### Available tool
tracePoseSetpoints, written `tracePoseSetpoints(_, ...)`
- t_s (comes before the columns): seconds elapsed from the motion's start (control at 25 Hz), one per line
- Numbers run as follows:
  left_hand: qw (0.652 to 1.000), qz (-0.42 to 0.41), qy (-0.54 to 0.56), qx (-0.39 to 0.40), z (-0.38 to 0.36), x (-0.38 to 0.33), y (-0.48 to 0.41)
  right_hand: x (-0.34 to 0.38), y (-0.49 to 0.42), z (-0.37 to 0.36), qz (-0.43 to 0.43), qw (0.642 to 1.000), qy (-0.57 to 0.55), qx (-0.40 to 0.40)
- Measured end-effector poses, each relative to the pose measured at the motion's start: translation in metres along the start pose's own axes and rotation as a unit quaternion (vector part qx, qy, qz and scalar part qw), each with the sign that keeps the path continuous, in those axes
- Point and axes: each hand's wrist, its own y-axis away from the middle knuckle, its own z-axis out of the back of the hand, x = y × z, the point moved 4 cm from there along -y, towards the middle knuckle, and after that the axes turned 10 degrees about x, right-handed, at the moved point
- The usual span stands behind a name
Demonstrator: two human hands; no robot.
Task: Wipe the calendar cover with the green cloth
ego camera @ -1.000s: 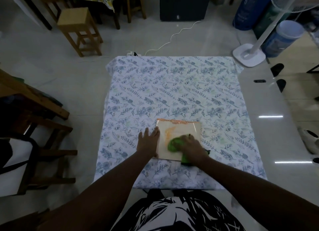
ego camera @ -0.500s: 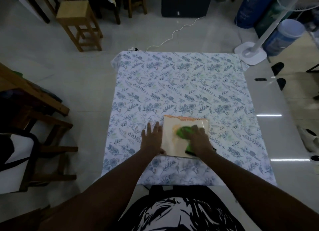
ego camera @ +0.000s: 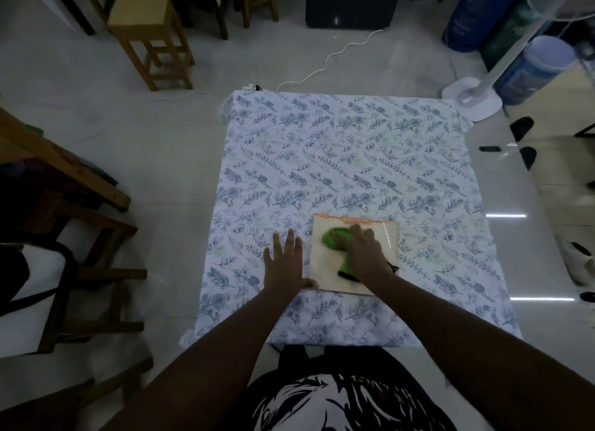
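A cream calendar (ego camera: 325,266) with an orange spiral edge on its far side lies flat on the floral tablecloth (ego camera: 338,160), near the front edge. My right hand (ego camera: 363,250) presses a bunched green cloth (ego camera: 335,237) onto the cover's upper middle; part of the cloth trails out under my wrist. My left hand (ego camera: 285,263) lies flat with fingers spread on the tablecloth, its thumb touching the calendar's left edge.
A wooden stool (ego camera: 148,34) stands on the floor at the far left, wooden chairs (ego camera: 64,211) at the left. A white cable (ego camera: 325,63) runs past the table's far edge. A fan base (ego camera: 471,100) and blue containers (ego camera: 531,70) sit at the far right.
My right hand has slid the green cloth from the cover's lower middle up toward the spiral edge. My left hand has stayed at the calendar's left edge.
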Motion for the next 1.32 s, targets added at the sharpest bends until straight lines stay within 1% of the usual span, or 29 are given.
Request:
tracePoseSetpoints(0.04, 1.0, 0.004, 0.007, -0.003, 0.0, 0.001, 0.0, 0.007, -0.017, 0.008, -0.051, 0.998, -0.021, -0.007)
tracePoseSetpoints(0.08, 1.0, 0.006, 0.014, -0.007, -0.002, 0.002, -0.001, 0.018, -0.025, 0.01, -0.076, 0.996, -0.035, -0.008)
tracePoseSetpoints(0.12, 1.0, 0.004, 0.021, -0.008, -0.002, 0.003, -0.001, 0.029, -0.025, 0.005, -0.07, 0.997, -0.032, -0.005)
tracePoseSetpoints(0.2, 0.999, 0.004, 0.035, -0.001, -0.005, 0.004, -0.003, 0.046, 0.007, -0.014, 0.02, 1.0, 0.004, 0.006)
tracePoseSetpoints(0.28, 0.999, 0.012, 0.038, 0.006, -0.007, 0.008, -0.005, 0.041, 0.044, -0.034, 0.107, 0.994, 0.028, 0.028)
tracePoseSetpoints(0.32, 0.999, 0.014, 0.036, 0.005, -0.007, 0.009, -0.005, 0.035, 0.05, -0.036, 0.133, 0.99, 0.038, 0.034)
tracePoseSetpoints(0.36, 0.999, 0.012, 0.033, 0.003, -0.006, 0.008, -0.004, 0.029, 0.042, -0.031, 0.141, 0.988, 0.049, 0.036)
tracePoseSetpoints(0.4, 0.999, 0.009, 0.034, 0.003, -0.006, 0.008, -0.002, 0.029, 0.028, -0.022, 0.129, 0.989, 0.058, 0.034)
tracePoseSetpoints(0.52, 0.999, 0.007, 0.049, -0.006, -0.005, 0.007, 0.0, 0.043, -0.023, 0.007, 0.036, 0.998, 0.044, 0.011)
tracePoseSetpoints(0.6, 0.999, 0.006, 0.052, -0.005, -0.005, 0.007, 0.002, 0.048, -0.025, 0.005, 0.006, 1.0, 0.019, 0.008)
tracePoseSetpoints(0.68, 0.999, 0.002, 0.052, -0.005, -0.009, 0.01, 0.001, 0.047, 0.011, -0.015, 0.054, 0.998, 0.043, 0.007)
tracePoseSetpoints(0.8, 0.999, -0.009, 0.043, -0.008, -0.009, 0.015, -0.002, 0.025, 0.067, -0.038, 0.135, 0.988, 0.074, 0.025)
tracePoseSetpoints(0.92, 0.999, -0.016, 0.044, -0.009, -0.012, 0.018, 0.0, 0.017, 0.065, -0.034, 0.159, 0.981, 0.108, 0.038)
tracePoseSetpoints(1.0, 0.999, -0.016, 0.033, -0.015, -0.012, 0.02, -0.001, 0.029, 0.045, -0.025, 0.15, 0.982, 0.106, 0.033)
tracePoseSetpoints(1.16, 0.999, -0.021, 0.021, -0.016, -0.013, 0.022, -0.003, 0.049, 0.022, -0.015, 0.089, 0.993, 0.079, 0.019)
tracePoseSetpoints(1.2, 0.999, -0.022, 0.023, -0.016, -0.013, 0.023, -0.003, 0.051, 0.026, -0.016, 0.091, 0.992, 0.081, 0.02)
tracePoseSetpoints(1.32, 0.999, -0.022, 0.02, -0.021, -0.012, 0.024, -0.002, 0.038, 0.057, -0.025, 0.136, 0.988, 0.075, 0.016)
